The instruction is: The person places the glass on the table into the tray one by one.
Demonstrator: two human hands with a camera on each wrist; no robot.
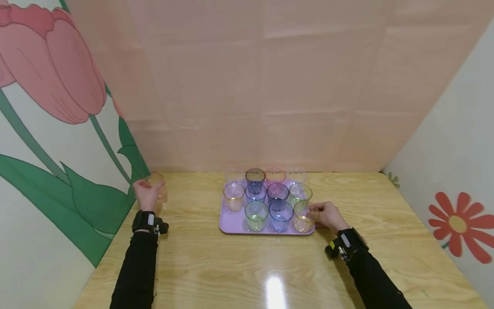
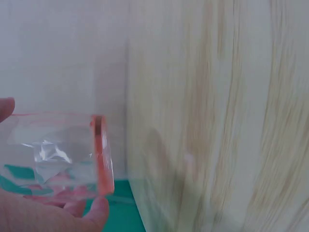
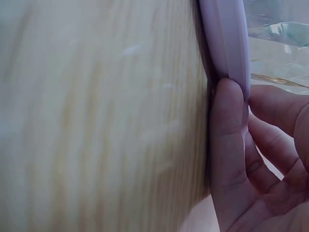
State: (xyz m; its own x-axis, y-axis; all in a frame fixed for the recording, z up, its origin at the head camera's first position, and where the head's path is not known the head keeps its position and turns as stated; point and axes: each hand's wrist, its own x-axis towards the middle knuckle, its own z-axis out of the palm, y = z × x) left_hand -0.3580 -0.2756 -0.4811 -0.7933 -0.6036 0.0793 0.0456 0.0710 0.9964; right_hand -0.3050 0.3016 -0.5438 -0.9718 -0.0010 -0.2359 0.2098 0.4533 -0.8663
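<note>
At the far left of the table, my left hand (image 1: 148, 194) holds a clear drinking glass (image 2: 63, 154) with an orange-pink base. In the left wrist view, the thumb and fingers sit on opposite sides of the glass, and its base faces the tabletop. My right hand (image 1: 329, 215) is at the right edge of the purple tray (image 1: 233, 227). Its fingers pinch the tray's raised rim (image 3: 226, 43) in the right wrist view. A yellow-tinted glass (image 1: 302, 224) on the tray stands right beside those fingers.
Several tinted glasses, among them a green glass (image 1: 256, 218) and a blue glass (image 1: 280, 218), stand in rows on the tray. The wooden table (image 1: 193, 266) meets a pinkish covering (image 1: 262, 107) at the back. Decorated walls flank both sides.
</note>
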